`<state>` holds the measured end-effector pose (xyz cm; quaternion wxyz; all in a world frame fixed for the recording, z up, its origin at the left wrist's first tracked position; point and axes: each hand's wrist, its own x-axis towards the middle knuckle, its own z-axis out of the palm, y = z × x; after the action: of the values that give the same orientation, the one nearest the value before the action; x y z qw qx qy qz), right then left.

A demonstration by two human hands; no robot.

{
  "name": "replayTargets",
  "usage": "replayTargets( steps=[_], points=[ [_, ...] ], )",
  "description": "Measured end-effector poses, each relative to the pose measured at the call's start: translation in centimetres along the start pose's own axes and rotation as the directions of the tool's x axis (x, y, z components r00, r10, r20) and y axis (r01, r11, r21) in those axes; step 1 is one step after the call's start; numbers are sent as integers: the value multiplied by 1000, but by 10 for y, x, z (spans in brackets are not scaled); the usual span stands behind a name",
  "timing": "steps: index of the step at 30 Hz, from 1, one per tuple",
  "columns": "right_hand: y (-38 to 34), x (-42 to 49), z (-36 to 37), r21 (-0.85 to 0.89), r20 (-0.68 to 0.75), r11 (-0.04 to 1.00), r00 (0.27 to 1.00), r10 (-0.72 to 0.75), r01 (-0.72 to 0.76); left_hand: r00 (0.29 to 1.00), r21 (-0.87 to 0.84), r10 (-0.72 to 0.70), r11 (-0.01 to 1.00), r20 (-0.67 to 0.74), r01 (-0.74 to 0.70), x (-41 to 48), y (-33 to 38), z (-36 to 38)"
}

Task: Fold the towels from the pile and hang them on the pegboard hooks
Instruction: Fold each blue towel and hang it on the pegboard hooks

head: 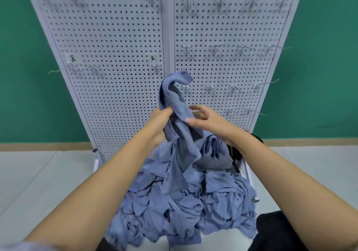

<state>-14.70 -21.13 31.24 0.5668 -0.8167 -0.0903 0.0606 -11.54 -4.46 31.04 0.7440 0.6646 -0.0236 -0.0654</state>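
Mostly, the left hand (160, 118) is hiding its fingertips in the blue towel (177, 99), its fingers curling round the bunched cloth and gripping it, while the towel's soft, ribbed top is flopping over toward three o'clock. The right hand (212, 123) is sitting at the towel's three o'clock side, fingers spreading apart, thumb tip touching the fabric edge. The towel's lower end is trailing into the crumpled pile (184, 202) at six o'clock, where one cloth is blending into the next. A dark object (235, 153) is peeking out, half covered, at the pile's two o'clock. At twelve o'clock the white perforated pegboard (116, 37) is carrying thin wire hooks (214, 49); the upper ones are blurring, and the small labels (70, 58) are showing marks too smeared to read.
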Motion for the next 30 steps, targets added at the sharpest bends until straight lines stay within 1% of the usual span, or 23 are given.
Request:
replayTargets(
  steps=[1, 2, 4, 5, 6, 7, 9, 10, 11, 13, 15, 16, 17, 19, 20, 21, 23, 24, 26, 28, 30],
  points=[
    [4, -3, 5, -56, 53, 998, 998, 30, -28, 999, -68, -22, 997, 23, 24, 0, 8, -2],
    [8, -4, 8, -87, 69, 995, 997, 45, -39, 997, -151, -44, 987, 59, 52, -2, 14, -5],
    [13, -1, 13, -86, -36, 996, 999, 18, -21, 981, -306, -76, 943, 176, 128, -8, 21, -13],
    [14, 0, 14, -37, -89, 999, 996, 11, -15, 970, -335, -87, 928, 228, 162, -10, 19, -17],
    [15, 2, 15, 43, -129, 999, 992, 15, -10, 962, -322, -112, 927, 250, 192, -10, 12, -21],
    [14, 2, 15, 124, -164, 992, 986, 26, -5, 956, -281, -152, 934, 251, 222, -10, 3, -24],
    [15, 3, 15, 254, -207, 967, 977, 61, -7, 935, -109, -250, 952, 252, 285, -13, -19, -26],
    [17, 5, 16, 287, -233, 958, 969, 80, -11, 926, -9, -276, 957, 256, 288, -14, -30, -25],
    [18, 5, 17, 302, -269, 953, 958, 95, -10, 929, 69, -273, 962, 249, 264, -16, -38, -22],
    [23, 7, 22, 310, -320, 950, 939, 123, -19, 968, 143, -193, 975, 158, 171, -19, -46, -14],
    [27, 8, 25, 336, -330, 941, 932, 150, -32, 993, 215, -85, 974, 81, 66, -22, -47, -7],
    [28, 9, 25, 351, -340, 936, 927, 160, -32, 995, 271, -38, 962, 90, 13, -21, -50, -7],
    [29, 10, 26, 376, -342, 926, 923, 174, -36, 992, 340, -18, 940, 128, -27, -21, -52, -6],
    [33, 15, 26, 424, -332, 904, 917, 220, -64, 977, 496, -38, 865, 209, -72, -20, -60, -6],
    [35, 18, 26, 424, -314, 901, 918, 241, -91, 975, 548, -37, 832, 217, -90, -18, -66, -6],
    [37, 21, 26, 414, -297, 903, 919, 257, -119, 981, 562, 6, 819, 196, -117, -15, -70, -6],
    [39, 22, 24, 415, -279, 897, 918, 283, -151, 989, 564, 101, 813, 108, -145, -13, -70, -4],
    [38, 22, 22, 435, -273, 888, 918, 288, -149, 990, 571, 127, 808, 67, -143, -10, -70, -5],
    [42, 22, 15, 431, -266, 893, 928, 260, -127, 990, 545, 139, 828, 29, -132, -4, -70, -12],
    [46, 20, 6, 357, -296, 925, 923, 246, -132, 988, 508, 152, 851, 7, -134, 3, -71, -21],
    [50, 16, -1, 242, -344, 957, 909, 237, -158, 984, 517, 171, 847, -44, -124, 8, -69, -29]
  ],
)
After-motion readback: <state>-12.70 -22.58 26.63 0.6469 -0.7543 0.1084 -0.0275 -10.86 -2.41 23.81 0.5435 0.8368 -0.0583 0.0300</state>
